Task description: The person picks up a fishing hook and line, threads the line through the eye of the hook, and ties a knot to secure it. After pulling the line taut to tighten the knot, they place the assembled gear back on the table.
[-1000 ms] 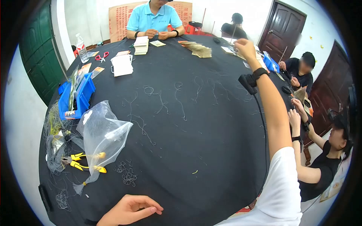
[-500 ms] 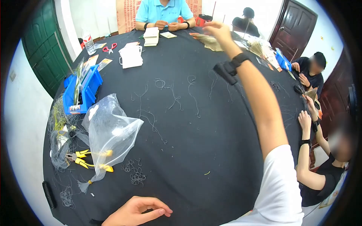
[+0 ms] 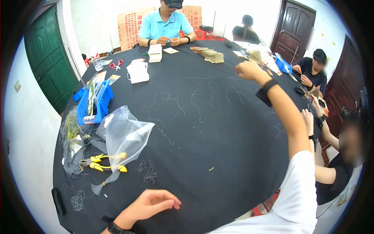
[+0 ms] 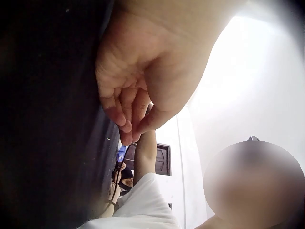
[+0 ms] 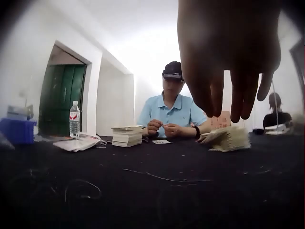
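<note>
Reach: right hand [image 3: 247, 70] is hovering, fingers hanging loose and empty.
Threads [image 3: 228, 89] below it are lying tangled; light fingertip pinching seems best.

- Yellow pliers [image 3: 102, 165] lie partly under a clear plastic bag [image 3: 124, 136].
- A blue bin [image 3: 102, 102] stands beyond the bag.
- Red scissors [image 3: 116, 64] rest beside a water bottle [image 3: 95, 60].

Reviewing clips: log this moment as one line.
left hand rests on black round table, fingers loosely curled; right hand raised over table, grasp unclear; nearby: clear plastic bag, yellow-handled pliers
</note>
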A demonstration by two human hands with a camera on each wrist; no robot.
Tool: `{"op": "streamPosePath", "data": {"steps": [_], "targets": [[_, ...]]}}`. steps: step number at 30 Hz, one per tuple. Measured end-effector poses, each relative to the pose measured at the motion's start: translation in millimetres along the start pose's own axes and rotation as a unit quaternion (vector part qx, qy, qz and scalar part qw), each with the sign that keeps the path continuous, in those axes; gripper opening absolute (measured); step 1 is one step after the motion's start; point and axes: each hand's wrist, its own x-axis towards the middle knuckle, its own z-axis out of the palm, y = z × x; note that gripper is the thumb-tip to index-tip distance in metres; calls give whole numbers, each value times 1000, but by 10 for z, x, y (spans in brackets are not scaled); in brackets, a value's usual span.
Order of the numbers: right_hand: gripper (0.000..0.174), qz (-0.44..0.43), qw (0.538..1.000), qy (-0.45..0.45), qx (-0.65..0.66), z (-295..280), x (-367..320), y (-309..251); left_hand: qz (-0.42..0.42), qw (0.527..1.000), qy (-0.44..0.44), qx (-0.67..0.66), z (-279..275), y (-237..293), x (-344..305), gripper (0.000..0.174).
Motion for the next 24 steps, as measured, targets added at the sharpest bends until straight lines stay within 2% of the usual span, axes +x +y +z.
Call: {"op": "streamPosePath", "data": {"steps": [1, 6, 9, 11, 13, 15, 17, 18, 19, 20, 24], "targets": [[20, -19, 1000, -14, 15, -81, -220, 84, 5, 1000, 3, -3, 13, -5, -3, 17], [16, 46, 998, -38, 16, -141, -1290, 677, 48, 996, 14, 68, 66, -10, 1, 19], [18, 92, 989, -92, 76, -372, -1928, 554, 97, 989, 38, 108, 93, -66, 23, 18], [18, 19, 995, -84, 52, -101, -2239, 725, 127, 977, 87, 144, 130, -96, 34, 20], [17, 98, 979, -121, 128, 15, -2577, 597, 131, 971, 111, 166, 150, -120, 33, 21], [20, 131, 948, -222, 184, 13, -2823, 403, 153, 974, 110, 126, 124, -223, 77, 20], [25, 57, 969, -144, 195, 196, -2989, 384, 157, 970, 105, 156, 178, -208, 43, 20], [27, 68, 972, -121, 190, 245, -3036, 316, 158, 969, 102, 158, 192, -196, 36, 20], [25, 64, 962, -76, 256, 309, -3090, 279, 158, 969, 101, 158, 205, -181, 33, 19], [24, 35, 965, -59, 251, 349, -3111, 242, 152, 972, 100, 151, 225, -158, 14, 19], [17, 71, 977, 0, 203, 286, -3081, 8, 125, 979, 93, 133, 194, -130, 33, 19]]}}
